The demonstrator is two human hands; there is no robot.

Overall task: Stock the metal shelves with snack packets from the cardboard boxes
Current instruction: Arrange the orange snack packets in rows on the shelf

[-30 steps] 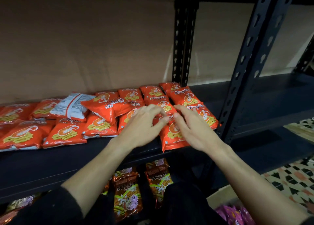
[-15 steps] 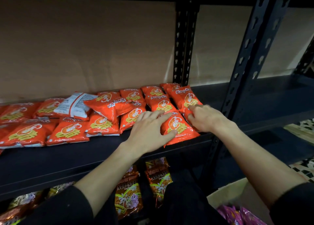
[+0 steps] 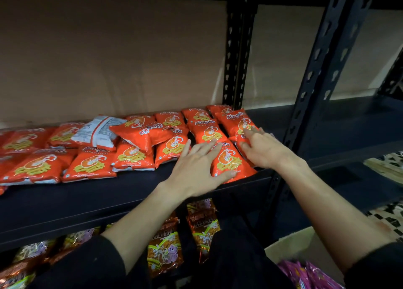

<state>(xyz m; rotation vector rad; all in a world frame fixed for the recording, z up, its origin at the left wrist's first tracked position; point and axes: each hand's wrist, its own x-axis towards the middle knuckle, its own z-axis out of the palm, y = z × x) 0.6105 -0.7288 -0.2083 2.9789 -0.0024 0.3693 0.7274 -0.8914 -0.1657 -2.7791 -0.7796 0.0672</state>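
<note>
Several orange snack packets lie in rows on the black metal shelf. My left hand lies flat with spread fingers against the left side of the front orange packet near the shelf's right end. My right hand rests with straight fingers on the packets just right of it, fingertips on the rear orange packet. One packet lies white back up among the others. A cardboard box with pink packets stands at the bottom right.
A black slotted upright stands right of my hands, another upright behind the packets. Brown-and-green packets fill the shelf below. The neighbouring shelf bay extends to the right. Patterned floor tiles show at the right edge.
My hands moved apart from the front packet's top: the left now lies along its left side, the right went right and back onto the packets behind. The front packet slid slightly back.
</note>
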